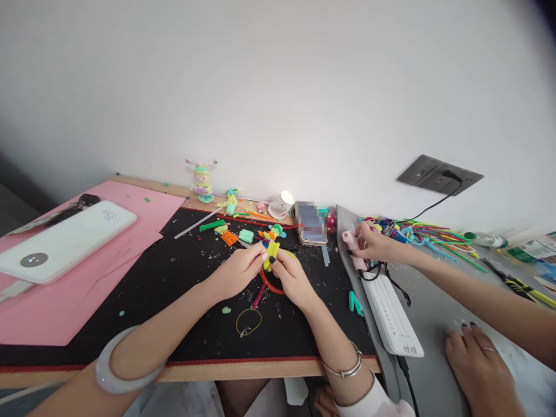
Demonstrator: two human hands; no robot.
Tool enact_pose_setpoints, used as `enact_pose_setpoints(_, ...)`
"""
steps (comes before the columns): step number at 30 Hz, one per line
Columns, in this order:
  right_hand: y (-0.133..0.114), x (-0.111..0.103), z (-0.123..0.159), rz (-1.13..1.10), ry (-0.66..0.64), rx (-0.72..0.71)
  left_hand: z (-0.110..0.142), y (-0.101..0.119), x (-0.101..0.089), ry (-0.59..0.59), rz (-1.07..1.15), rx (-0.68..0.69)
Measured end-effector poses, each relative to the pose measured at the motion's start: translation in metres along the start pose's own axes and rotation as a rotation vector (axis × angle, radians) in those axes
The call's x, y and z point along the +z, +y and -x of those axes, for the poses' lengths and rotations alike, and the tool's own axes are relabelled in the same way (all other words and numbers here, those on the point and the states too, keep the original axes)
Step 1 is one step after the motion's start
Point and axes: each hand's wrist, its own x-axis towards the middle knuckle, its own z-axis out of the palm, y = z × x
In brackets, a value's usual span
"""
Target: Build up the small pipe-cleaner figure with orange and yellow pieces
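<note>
Both my hands meet above the black mat point(182, 301), around a small bundle of yellow pipe cleaners point(272, 252). My left hand point(241, 271) pinches it from the left, and my right hand point(293, 280) grips it from the right with thumb and fingers closed. Just beyond the bundle is an orange, green and blue pipe-cleaner piece point(273, 233). Left of it lie an orange bundle point(229, 238), a mint bundle point(246, 236) and green strips point(212, 225). A red-orange loop point(273, 285) and a magenta stem point(259, 296) show below my hands, near a thin rubber band point(249, 322).
Another person's hand point(374, 242) holds a pink glue gun point(354, 249) at right; their other hand point(484, 368) rests on the grey table. White power banks point(393, 315) point(69, 240), a phone point(311, 223), a paper cup point(281, 205), fuzzy figures point(202, 182), pink paper point(130, 202) and pliers point(516, 285) lie around.
</note>
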Motion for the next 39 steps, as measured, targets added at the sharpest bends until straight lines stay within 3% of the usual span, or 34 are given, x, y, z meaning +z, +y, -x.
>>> enact_pose_setpoints(9,0.0041,0.0019,0.0005,-0.034,0.027,0.030,-0.0003,-0.0037,0.0020,0.031,-0.038,0.003)
enact_pose_setpoints(17,0.0054,0.0026,0.0012,-0.053,0.054,0.049,0.0001,-0.0019,0.0012,-0.024,-0.006,-0.008)
enact_pose_setpoints(39,0.0025,0.0015,0.0012,0.012,0.023,0.021,0.0010,-0.0007,0.0029,-0.042,0.019,0.007)
